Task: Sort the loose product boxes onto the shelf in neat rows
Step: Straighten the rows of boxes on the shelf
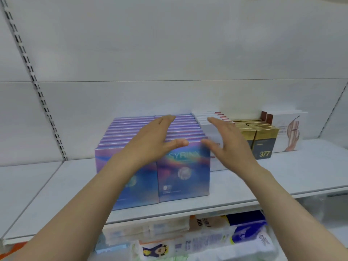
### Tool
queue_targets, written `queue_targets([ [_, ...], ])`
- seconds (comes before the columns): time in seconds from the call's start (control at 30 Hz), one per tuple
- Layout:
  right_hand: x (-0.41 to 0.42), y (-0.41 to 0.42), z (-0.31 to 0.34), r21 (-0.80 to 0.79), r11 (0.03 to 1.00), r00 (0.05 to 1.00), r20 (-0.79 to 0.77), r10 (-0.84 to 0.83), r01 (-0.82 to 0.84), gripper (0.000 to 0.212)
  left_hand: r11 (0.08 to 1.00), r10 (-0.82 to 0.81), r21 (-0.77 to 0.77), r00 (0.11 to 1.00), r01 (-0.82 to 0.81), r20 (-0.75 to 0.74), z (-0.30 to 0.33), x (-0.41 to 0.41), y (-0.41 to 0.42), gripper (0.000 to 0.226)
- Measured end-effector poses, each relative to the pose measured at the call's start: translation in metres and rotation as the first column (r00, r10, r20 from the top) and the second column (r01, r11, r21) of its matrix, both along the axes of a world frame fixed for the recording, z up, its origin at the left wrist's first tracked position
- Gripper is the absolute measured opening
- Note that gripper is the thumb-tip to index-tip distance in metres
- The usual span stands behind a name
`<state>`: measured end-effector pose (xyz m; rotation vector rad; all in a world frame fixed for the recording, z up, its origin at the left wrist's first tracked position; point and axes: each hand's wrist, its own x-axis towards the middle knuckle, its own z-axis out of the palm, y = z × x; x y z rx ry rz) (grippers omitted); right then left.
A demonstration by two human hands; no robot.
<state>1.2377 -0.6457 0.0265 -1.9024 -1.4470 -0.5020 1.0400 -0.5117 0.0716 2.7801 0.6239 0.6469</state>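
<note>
- Both hands flat-fingered, holding nothing: left hand [150,140], right hand [229,144], over the iridescent boxes [183,172]
- Iridescent boxes stand in two rows on shelf [282,178]
- Judged nearly done; straightening left

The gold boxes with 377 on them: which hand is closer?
Right. The right hand hangs open just left of the gold boxes, over the white boxes. The left hand is farther left, open above the holographic boxes.
</note>
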Motion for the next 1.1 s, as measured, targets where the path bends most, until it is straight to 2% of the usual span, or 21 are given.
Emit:
queue_targets([
  [0.07, 0.031, -0.008, 0.008, 0.006, 0.997, 0.993, -0.091, -0.081, 0.082, 0.060, 0.998, -0.032, -0.053, 0.999, 0.032, 0.017, 0.004, 0.031, -0.006, 0.084],
  [0.13, 0.060, -0.011, 0.011, -0.056, 0.988, 0.973, -0.174, -0.150, 0.143, 0.062, 0.996, -0.036, -0.083, 0.999, 0.037, 0.012, 0.005, 0.067, -0.009, 0.081],
  [0.2, 0.084, -0.009, 0.012, -0.111, 0.983, 0.963, -0.212, -0.165, 0.143, 0.066, 0.996, -0.024, -0.092, 0.999, 0.022, -0.022, 0.006, 0.102, -0.011, 0.081],
  [0.37, 0.125, 0.005, 0.009, -0.202, 0.979, 0.966, -0.255, -0.035, -0.017, 0.074, 0.993, 0.048, -0.097, 0.977, -0.070, -0.210, 0.001, 0.163, -0.005, 0.090],
  [0.47, 0.137, 0.015, 0.008, -0.226, 0.965, 0.956, -0.286, 0.063, -0.131, 0.076, 0.986, 0.127, -0.076, 0.963, -0.148, -0.238, -0.001, 0.180, 0.000, 0.089],
  [0.8, 0.150, 0.030, 0.003, -0.162, 0.969, 0.956, -0.257, 0.140, -0.186, 0.069, 0.948, 0.315, 0.025, 0.927, -0.317, -0.204, -0.004, 0.188, -0.002, 0.076],
  [1.0, 0.150, 0.020, 0.002, -0.188, 0.967, 0.968, -0.213, 0.131, -0.172, 0.071, 0.944, 0.328, 0.139, 0.898, -0.299, -0.295, -0.001, 0.192, -0.009, 0.065],
  [1.1, 0.164, -0.001, 0.013, -0.139, 0.983, 0.972, -0.218, 0.085, -0.118, 0.068, 0.950, 0.307, 0.161, 0.901, -0.268, -0.307, 0.004, 0.197, -0.015, 0.072],
])
